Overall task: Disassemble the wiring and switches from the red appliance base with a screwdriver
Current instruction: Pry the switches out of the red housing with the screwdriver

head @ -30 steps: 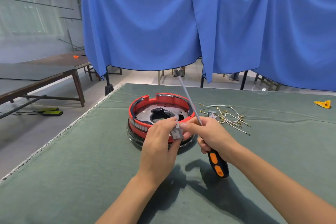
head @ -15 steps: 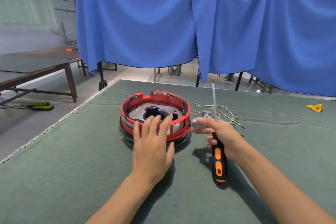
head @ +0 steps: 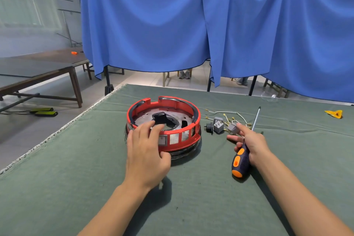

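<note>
The round red appliance base (head: 178,136) sits on the green table cloth (head: 76,188), open side up, with a grey switch still set in its front wall. My left hand (head: 147,149) rests over the near rim, fingers spread. My right hand (head: 249,142) grips the orange and black screwdriver (head: 241,159), shaft pointing up and away. Its index finger and thumb reach out to a small grey switch (head: 232,128) lying on the cloth. Loose white wires (head: 229,113) with brass terminals and two more grey and black switch parts (head: 216,126) lie right of the base.
A yellow scrap (head: 334,114) lies at the far right of the cloth. Blue curtains (head: 172,25) hang behind the table. A wooden table (head: 38,71) stands to the left, with dark pedals (head: 44,112) on the floor beside it.
The small grey switch went from both hands to my right hand, which carried it right and set it down by the wires. My left hand dropped onto the base rim.
</note>
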A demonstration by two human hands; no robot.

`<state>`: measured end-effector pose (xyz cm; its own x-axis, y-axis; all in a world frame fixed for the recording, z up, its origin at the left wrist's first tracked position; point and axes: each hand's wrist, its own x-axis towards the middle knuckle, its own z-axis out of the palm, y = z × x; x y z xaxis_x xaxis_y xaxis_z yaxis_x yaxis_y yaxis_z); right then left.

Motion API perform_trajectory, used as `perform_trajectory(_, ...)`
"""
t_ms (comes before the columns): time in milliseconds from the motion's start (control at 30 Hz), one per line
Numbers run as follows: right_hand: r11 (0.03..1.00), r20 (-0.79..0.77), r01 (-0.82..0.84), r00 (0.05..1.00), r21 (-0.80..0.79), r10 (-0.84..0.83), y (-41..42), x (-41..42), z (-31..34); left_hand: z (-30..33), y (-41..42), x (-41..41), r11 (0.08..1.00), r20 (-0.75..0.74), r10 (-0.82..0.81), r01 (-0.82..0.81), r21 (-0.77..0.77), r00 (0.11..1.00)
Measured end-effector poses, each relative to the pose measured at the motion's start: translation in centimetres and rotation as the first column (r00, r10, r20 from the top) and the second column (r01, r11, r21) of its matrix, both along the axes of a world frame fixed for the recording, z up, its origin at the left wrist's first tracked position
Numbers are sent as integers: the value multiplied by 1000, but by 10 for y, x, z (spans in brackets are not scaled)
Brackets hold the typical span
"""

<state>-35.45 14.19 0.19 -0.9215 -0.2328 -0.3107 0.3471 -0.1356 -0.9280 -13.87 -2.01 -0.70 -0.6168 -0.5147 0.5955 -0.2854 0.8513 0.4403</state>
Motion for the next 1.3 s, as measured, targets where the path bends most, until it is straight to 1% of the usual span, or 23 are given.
perform_trajectory(100,998,-46,1,999,55,1,0,3,-2,1,-8,4,998,9,37,-37,41,999)
perform_trajectory(167,997,-72,8,997,71,-2,1,7,-2,0,-11,4,998,31,34,-35,43,999)
perform_trajectory(300,1000,-85,-24,996,-4,24,0,19,11,-3,-12,0,999,74,37,-39,19,997)
perform_trajectory(333,1000,-132,-19,991,-13,17,-2,22,16,-4,-12,-1,999,74,43,-44,15,996)
perform_trajectory(367,1000,-211,-6,978,-17,2,-5,26,20,-5,-11,-1,999,76,48,-49,10,996)
perform_trajectory(433,999,-428,44,903,-1,-40,-9,35,24,-6,-11,-1,998,75,56,-56,-3,996)
perform_trajectory(500,991,-636,128,768,33,-78,-12,45,23,-7,-11,-1,998,73,59,-58,-13,996)
perform_trajectory(533,987,-715,157,694,43,-79,-13,50,20,-7,-12,-1,998,72,59,-58,-16,996)
perform_trajectory(600,982,-814,173,579,71,-43,-13,60,10,-7,-12,-1,998,67,64,-63,-22,996)
perform_trajectory(633,981,-837,165,548,104,-4,-13,63,4,-7,-12,-1,998,66,66,-65,-26,996)
perform_trajectory(700,975,-830,115,549,188,96,-14,69,-4,-7,-12,-2,997,61,68,-66,-31,996)
perform_trajectory(800,961,-711,-40,664,273,230,-16,73,-3,-7,-12,-2,997,61,72,-70,-43,996)
perform_trajectory(833,948,-672,-83,686,306,277,-17,75,-3,-7,-12,-1,996,57,70,-67,-52,996)
perform_trajectory(867,932,-665,-91,677,351,316,-18,77,-4,-7,-13,-1,996,50,64,-60,-65,997)
perform_trajectory(900,914,-694,-57,632,403,345,-18,79,-6,-7,-13,0,995,40,53,-50,-81,998)
perform_trajectory(933,891,-739,8,562,454,372,-17,81,-7,-6,-13,0,994,30,42,-39,-98,999)
perform_trajectory(967,858,-770,82,490,507,409,-14,83,-7,-6,-13,0,993,21,34,-32,-113,999)
perform_trajectory(1000,813,-772,143,438,565,460,-11,83,-6,-5,-13,0,992,14,31,-29,-124,999)
perform_trajectory(1033,759,-751,187,412,624,516,-8,81,-4,-4,-12,0,991,7,32,-31,-127,999)
perform_trajectory(1100,638,-668,231,411,735,621,-1,72,-3,-3,-11,0,993,0,43,-43,-112,999)
perform_trajectory(1167,525,-590,269,402,807,700,5,63,-4,-2,-12,1,994,8,57,-56,-93,998)
perform_trajectory(1233,461,-546,300,360,835,756,10,58,-4,-2,-13,2,994,19,70,-69,-85,997)
perform_trajectory(1300,437,-531,323,323,840,783,11,56,-4,-2,-15,2,995,16,73,-71,-71,997)
